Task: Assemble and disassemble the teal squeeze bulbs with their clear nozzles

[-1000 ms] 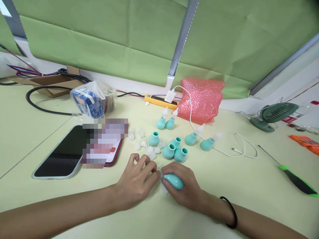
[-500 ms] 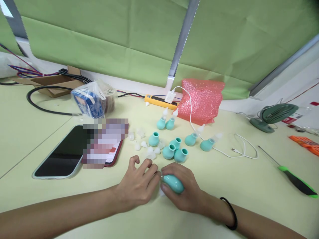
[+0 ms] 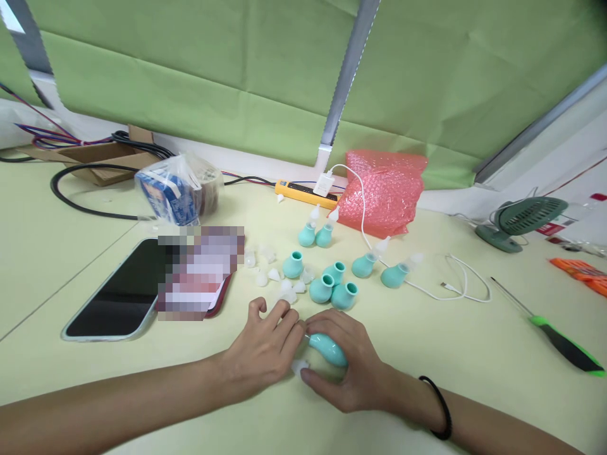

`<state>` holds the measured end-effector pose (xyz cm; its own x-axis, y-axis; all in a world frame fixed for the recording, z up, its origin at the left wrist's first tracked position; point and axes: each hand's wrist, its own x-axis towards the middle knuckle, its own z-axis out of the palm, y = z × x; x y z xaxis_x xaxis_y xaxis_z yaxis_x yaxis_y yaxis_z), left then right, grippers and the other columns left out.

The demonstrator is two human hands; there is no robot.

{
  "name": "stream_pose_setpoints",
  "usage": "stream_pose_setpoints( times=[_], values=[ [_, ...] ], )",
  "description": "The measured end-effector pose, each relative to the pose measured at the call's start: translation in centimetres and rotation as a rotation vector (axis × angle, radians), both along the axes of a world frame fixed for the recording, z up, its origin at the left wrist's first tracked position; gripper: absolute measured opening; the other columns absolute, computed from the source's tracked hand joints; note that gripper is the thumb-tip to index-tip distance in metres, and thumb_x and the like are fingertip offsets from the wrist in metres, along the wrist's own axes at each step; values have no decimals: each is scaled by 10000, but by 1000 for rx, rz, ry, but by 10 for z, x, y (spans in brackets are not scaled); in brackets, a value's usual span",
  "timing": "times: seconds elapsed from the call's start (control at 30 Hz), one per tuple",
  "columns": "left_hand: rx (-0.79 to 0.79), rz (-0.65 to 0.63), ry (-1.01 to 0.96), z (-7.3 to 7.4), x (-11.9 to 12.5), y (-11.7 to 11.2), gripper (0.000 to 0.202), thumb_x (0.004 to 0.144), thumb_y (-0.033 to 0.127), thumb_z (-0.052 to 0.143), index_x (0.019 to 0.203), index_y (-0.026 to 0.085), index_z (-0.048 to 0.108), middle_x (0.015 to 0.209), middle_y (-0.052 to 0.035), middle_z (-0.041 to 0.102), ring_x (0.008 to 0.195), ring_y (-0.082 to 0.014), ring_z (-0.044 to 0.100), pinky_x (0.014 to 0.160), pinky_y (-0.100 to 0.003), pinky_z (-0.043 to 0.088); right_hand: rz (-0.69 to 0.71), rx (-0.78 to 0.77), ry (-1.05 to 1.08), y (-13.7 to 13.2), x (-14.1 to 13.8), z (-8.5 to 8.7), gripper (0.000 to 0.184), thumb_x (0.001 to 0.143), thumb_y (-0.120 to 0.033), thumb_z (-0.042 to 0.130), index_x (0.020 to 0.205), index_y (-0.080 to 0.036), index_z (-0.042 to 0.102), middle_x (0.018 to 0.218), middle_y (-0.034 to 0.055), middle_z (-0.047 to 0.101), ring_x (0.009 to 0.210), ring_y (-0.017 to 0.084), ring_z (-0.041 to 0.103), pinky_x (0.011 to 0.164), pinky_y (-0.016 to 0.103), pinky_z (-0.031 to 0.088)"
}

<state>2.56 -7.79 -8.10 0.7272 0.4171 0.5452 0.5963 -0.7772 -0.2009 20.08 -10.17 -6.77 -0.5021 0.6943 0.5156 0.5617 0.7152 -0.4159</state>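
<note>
In the head view, my right hand (image 3: 353, 360) curves around a glossy teal squeeze bulb (image 3: 328, 349), which lies on its side with its neck toward the left. Its fingers rest along the far side of the bulb, while the thumb stands away from it. My left hand (image 3: 268, 347) is closed in a pinch at the bulb's neck, where a sliver of pale, translucent part shows; the fingers hide the rest. A small translucent piece (image 3: 300, 366) shows below the left fingers, near the right thumb. Beyond the hands stand several open teal bulbs (image 3: 322, 289), with loose translucent caps (image 3: 286, 292) beside them.
Teal bulbs with clear nozzles (image 3: 364, 265) stand farther back. Two phones (image 3: 118, 294) lie at left. A yellow power strip (image 3: 296, 193), pink bubble-wrap bag (image 3: 386, 193) and white cable (image 3: 467, 294) are behind. At right are a screwdriver (image 3: 564, 347) and green fan (image 3: 531, 215).
My right thumb has moved off the bulb, down and to the left, so the hand is wider. The small translucent piece shows more. My left hand has barely moved.
</note>
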Motion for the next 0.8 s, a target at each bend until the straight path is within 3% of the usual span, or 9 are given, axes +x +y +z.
stream_pose_setpoints(
  times=[0.2,0.47,0.8],
  values=[
    [-38,-8,17,-2,0,1,93,740,45,419,780,114,465,705,-45,468,714,-214,388,574,-359,256,16,16,-3,2,1,-2,326,674,-208,542,982,-192,438,843,53,573,786,190,538,683,336,436],
    [-68,-49,19,-3,0,4,94,742,44,404,746,118,461,687,-54,444,686,-219,383,579,-344,292,-1,-20,-38,1,-1,0,366,631,-362,588,929,-191,463,811,43,567,741,191,535,659,338,425],
    [-100,-86,-9,-4,1,5,84,774,70,394,738,127,444,673,-49,425,658,-203,366,563,-314,303,-14,29,-55,4,-1,-3,194,708,-256,526,872,-186,452,737,35,569,682,168,505,618,313,404]
  ],
)
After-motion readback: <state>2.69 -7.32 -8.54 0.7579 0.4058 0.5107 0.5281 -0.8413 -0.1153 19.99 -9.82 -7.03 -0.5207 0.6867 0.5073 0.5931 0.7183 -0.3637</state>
